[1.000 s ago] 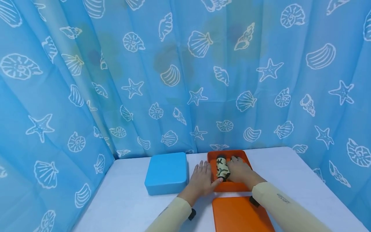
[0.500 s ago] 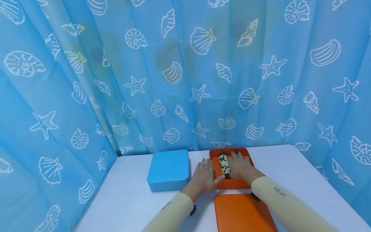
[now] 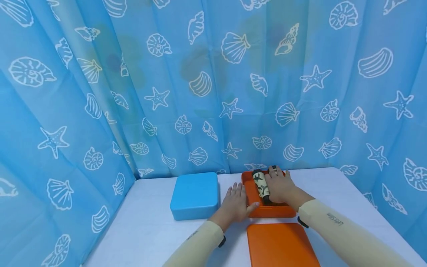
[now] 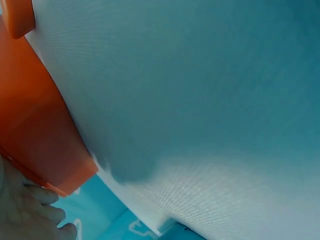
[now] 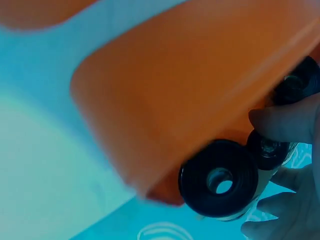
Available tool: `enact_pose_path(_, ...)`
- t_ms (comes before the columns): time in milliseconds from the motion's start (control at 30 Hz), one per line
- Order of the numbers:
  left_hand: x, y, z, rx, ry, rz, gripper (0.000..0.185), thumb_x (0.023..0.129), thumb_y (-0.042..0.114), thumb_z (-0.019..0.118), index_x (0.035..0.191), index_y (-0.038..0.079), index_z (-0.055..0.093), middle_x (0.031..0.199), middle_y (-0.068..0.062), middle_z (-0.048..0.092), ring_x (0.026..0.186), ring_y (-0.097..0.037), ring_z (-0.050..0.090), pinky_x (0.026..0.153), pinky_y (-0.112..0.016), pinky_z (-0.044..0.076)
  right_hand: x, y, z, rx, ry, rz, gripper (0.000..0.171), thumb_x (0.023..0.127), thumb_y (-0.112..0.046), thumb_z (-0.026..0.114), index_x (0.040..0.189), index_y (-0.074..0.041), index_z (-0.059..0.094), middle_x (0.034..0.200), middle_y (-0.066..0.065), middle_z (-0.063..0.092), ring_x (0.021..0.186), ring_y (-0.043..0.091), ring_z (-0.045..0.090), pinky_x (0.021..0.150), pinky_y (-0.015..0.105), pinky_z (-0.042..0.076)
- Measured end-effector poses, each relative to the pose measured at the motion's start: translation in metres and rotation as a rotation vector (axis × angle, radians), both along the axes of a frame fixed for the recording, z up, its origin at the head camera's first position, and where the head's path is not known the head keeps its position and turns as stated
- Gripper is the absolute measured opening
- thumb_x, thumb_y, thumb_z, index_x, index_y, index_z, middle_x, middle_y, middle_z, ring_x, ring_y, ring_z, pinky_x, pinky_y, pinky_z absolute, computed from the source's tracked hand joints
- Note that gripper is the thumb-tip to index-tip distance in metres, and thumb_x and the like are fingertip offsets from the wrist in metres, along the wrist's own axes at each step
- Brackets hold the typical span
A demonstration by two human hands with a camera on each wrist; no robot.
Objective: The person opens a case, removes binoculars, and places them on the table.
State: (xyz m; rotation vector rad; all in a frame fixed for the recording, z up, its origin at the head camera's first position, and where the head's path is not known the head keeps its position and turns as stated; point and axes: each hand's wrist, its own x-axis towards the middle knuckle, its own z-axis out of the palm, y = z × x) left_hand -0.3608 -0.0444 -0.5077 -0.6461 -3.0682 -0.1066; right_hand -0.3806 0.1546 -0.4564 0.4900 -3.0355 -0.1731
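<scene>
Head view, camouflage-patterned roll (image 3: 261,184), black ends, orange box (image 3: 271,212)

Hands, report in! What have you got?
Left hand flat against orange box. Right hand grips camo roll in box. Orange lid nearby, nothing blocking.

Orange box (image 3: 271,211), camouflage-patterned roll (image 3: 261,184), blue box (image 3: 195,194), seashell-printed blue curtain (image 3: 213,85).

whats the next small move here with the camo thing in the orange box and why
Probably settle the camouflage binoculars flat into the orange box and let go. The right hand grips them inside the box, the left hand steadies its left wall, and the orange lid lies off, nearer the person.
</scene>
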Motion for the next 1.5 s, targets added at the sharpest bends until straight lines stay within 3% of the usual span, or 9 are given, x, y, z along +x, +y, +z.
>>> enact_pose_path(233,0.002,-0.001,0.003,0.027,-0.001,-0.007,0.095,0.09,0.076,0.028,0.155,0.007,0.022,0.16,-0.008,0.021,0.147,-0.027,0.013,0.117,-0.043,0.011,0.001,0.025,0.02,-0.018,0.011,-0.027,0.081,0.074,-0.03,0.077,0.137,0.008,0.043,0.146,0.035,0.031,0.134,0.056,0.023,0.103,0.072,0.019)
enact_pose_path(500,0.004,-0.001,0.003,0.043,-0.027,0.0,0.096,0.089,0.077,0.027,0.156,0.009,0.018,0.161,-0.007,0.019,0.147,-0.027,0.012,0.116,-0.044,0.009,0.005,0.065,0.021,-0.023,0.024,-0.06,0.084,0.073,-0.03,0.08,0.135,0.012,0.042,0.144,0.038,0.032,0.132,0.056,0.026,0.106,0.067,0.021)
enact_pose_path(1000,0.004,-0.001,0.001,0.049,-0.017,-0.006,0.095,0.09,0.076,0.028,0.156,0.008,0.019,0.16,-0.007,0.02,0.147,-0.027,0.011,0.116,-0.044,0.009,0.009,0.122,-0.001,-0.025,-0.096,-0.173,0.09,0.07,-0.033,0.085,0.134,0.014,0.043,0.141,0.041,0.032,0.128,0.06,0.027,0.1,0.074,0.02)
enact_pose_path(1500,0.004,0.0,0.002,0.048,-0.019,0.003,0.095,0.09,0.076,0.028,0.156,0.008,0.019,0.16,-0.007,0.021,0.147,-0.027,0.013,0.116,-0.045,0.01,0.009,0.147,-0.037,0.018,-0.089,-0.11,0.083,0.073,-0.028,0.083,0.135,0.012,0.044,0.143,0.038,0.032,0.13,0.058,0.026,0.101,0.072,0.021)
